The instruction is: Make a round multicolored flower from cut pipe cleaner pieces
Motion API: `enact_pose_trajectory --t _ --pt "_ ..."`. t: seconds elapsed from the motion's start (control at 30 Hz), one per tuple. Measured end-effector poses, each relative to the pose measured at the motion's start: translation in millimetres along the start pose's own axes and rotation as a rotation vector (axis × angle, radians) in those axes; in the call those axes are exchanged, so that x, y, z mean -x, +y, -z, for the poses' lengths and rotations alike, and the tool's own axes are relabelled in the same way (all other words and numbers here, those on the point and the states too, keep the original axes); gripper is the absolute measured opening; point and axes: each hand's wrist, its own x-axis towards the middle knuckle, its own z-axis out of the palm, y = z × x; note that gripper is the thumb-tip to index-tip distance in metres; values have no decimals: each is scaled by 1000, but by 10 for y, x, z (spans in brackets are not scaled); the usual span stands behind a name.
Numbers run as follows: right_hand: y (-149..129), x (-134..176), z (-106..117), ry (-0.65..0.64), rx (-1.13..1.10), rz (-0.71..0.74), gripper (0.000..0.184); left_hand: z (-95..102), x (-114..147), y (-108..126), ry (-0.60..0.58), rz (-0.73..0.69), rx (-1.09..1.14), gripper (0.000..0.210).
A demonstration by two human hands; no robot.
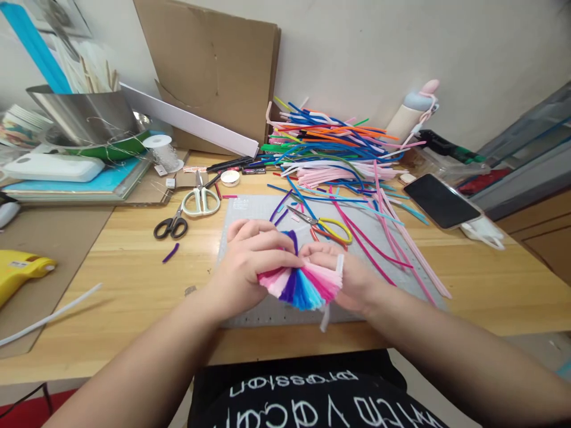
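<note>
Between both hands, above the grey cutting mat [263, 312], is a fan-shaped bundle of pipe cleaners [304, 289] in pink, purple, blue and magenta. My left hand [250, 255] is closed over its top left, fingers reaching to the middle. From the right, my right hand [352, 273] grips the bundle's upper side, its fingers partly hidden. A white strip [325, 318] hangs below the bundle near the right hand. Yellow-and-orange-handled scissors [328, 229] lie just beyond the hands, among loose pipe cleaner pieces.
A large heap of coloured pipe cleaners [330, 145] lies at the back. Left of the mat are white-handled scissors [200, 201] and black scissors [172, 226]. A yellow glue gun [22, 270] rests far left. To the right lies a phone [441, 201]; behind it stands a bottle [410, 113].
</note>
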Motion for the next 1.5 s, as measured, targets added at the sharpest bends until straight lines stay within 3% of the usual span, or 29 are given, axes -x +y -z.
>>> enact_pose_trajectory --t 0.07,0.13,0.17,0.2,0.27,0.37,0.5,0.57,0.67,0.73,0.83,0.93,0.97,1.03,1.07,1.13,1.2,1.27,1.3,1.37,1.43,1.5 --pt "4 31 61 86 250 259 15 -15 -17 -35 92 128 102 35" --pt "-12 69 138 145 578 552 13 -44 -33 -83 215 389 419 49" --pt "-22 84 177 130 746 699 12 -58 -40 -104 241 556 628 46" --pt "-29 93 212 108 901 847 13 -68 -43 -121 192 720 829 42" --pt "-34 91 261 47 1164 1080 14 -86 -41 -129 12 907 1142 47" --pt "-20 54 270 4 1395 1230 15 -121 -10 -94 -147 924 1303 35" --pt "22 13 228 -14 1511 1303 17 -185 41 -61 -172 919 1245 25" --pt "55 13 205 12 1517 1270 18 -209 53 -72 -102 902 1187 26" --pt "93 36 148 92 1362 1082 17 -223 56 -91 10 852 1026 31" --pt "86 59 89 124 1113 905 17 -211 54 -80 46 797 849 28" --pt "20 87 -7 70 613 528 18 -151 54 -21 74 667 588 19" --pt "-59 101 -63 -22 111 79 17 -56 64 41 98 338 361 10" --pt "-77 104 -68 -57 -2 -39 17 -28 69 50 43 198 282 15" --pt "-100 114 -57 -89 -86 -130 17 4 75 44 -2 -41 127 27" --pt "-107 122 -40 -82 -50 -87 17 4 73 29 9 -94 64 31" --pt "-118 142 12 -6 165 154 15 -19 54 -15 107 -39 8 36" --pt "-130 162 86 101 513 505 12 -52 21 -64 256 192 118 45" --pt "-134 169 168 178 890 858 11 -72 -11 -96 345 501 434 42" --pt "-131 164 204 185 1055 1016 12 -76 -20 -102 308 650 635 38" --pt "-111 140 254 139 1301 1240 15 -85 -19 -90 97 855 1001 44" --pt "-81 109 269 71 1458 1328 15 -111 2 -57 -96 896 1219 43" --pt "-49 84 256 24 1550 1332 16 -155 30 -24 -142 877 1283 39"
